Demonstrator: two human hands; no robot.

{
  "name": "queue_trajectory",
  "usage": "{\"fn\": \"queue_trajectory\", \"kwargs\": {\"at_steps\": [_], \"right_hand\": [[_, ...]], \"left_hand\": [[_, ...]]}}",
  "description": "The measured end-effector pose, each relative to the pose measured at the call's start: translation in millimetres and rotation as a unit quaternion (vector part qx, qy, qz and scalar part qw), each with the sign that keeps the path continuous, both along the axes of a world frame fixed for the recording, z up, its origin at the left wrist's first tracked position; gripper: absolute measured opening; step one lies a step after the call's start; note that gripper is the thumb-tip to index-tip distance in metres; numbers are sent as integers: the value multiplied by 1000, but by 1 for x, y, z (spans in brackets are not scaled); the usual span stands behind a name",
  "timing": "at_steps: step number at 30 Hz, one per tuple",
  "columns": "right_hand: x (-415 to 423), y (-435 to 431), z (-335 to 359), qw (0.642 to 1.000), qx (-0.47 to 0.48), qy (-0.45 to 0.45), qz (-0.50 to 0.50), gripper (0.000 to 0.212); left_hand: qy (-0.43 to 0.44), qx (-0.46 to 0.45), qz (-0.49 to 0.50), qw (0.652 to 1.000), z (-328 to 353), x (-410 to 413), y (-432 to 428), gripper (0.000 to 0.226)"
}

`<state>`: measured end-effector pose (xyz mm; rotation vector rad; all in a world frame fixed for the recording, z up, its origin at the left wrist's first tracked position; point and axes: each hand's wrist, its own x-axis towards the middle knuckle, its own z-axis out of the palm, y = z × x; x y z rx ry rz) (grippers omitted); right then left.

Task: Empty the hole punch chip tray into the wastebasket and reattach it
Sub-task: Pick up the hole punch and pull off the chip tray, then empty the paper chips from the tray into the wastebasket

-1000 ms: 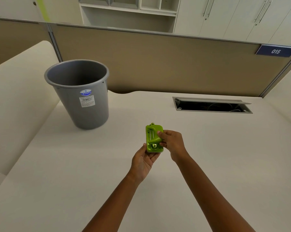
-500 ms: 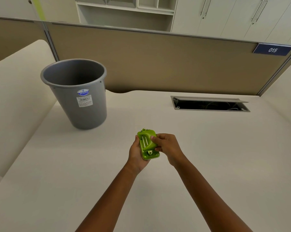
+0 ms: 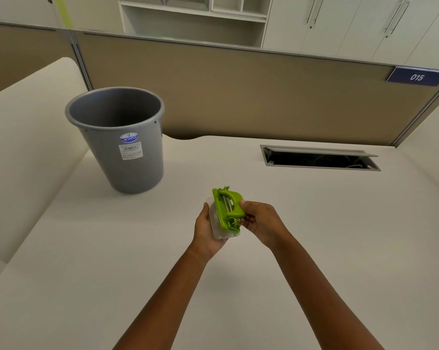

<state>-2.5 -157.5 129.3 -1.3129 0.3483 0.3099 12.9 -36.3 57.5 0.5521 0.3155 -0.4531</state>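
**Green hole punch held in both hands above the table, clear tray showing at its left side**

The hole punch (image 3: 228, 210) is off the table (image 3: 314, 248), held in the air near the middle of the view, tilted on its side so its metal punch pins face the camera. It is bright green. Along its left and near edges a clear plastic chip tray (image 3: 217, 227) shows, lying against the punch's base; whether it is fully seated or partly loose cannot be told.

The left hand (image 3: 207, 229) cups the tray side from the left and below, fingers wrapped behind it and thumb up along the far-left edge, closed on the tray and punch. The right hand (image 3: 260, 222) grips the green body from the right, thumb pressed on the top of the handle and the other fingers curled under the near end, clamped on the punch. Both forearms reach in from the near edge of the view.

The grey wastebasket (image 3: 127, 157) stands upright on the table to the far left, well apart from the hands, its mouth open and a label facing the camera. To the far right an open cable hatch (image 3: 319, 160) is set in the tabletop. Behind the table runs a tan partition (image 3: 238, 92) carrying a blue number plate (image 3: 417, 77) that reads 015.
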Motion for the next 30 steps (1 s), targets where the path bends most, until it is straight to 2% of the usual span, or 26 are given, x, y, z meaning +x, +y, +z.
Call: {"fn": "queue_trajectory", "kwargs": {"at_steps": [8, 14, 18, 25, 27, 30], "right_hand": [[2, -12, 2, 969, 207, 121, -62, 25], [2, -17, -5, 949, 264, 147, -93, 29], [3, -19, -7, 950, 258, 144, -96, 30], [9, -22, -8, 966, 217, 109, -85, 25], [14, -29, -6, 978, 174, 70, -86, 24], [22, -41, -8, 996, 33, 7, -81, 24]], "left_hand": [[-6, -26, 12, 1000, 6, -4, -3, 46], [-11, -44, 7, 999, 11, -5, -6, 47], [-22, -66, -4, 998, 13, -5, -8, 49], [-4, -31, 7, 999, 10, -1, -6, 48], [0, -29, 7, 1000, 9, 0, -4, 49], [-5, -19, 5, 1000, 7, 0, 0, 52]]}}
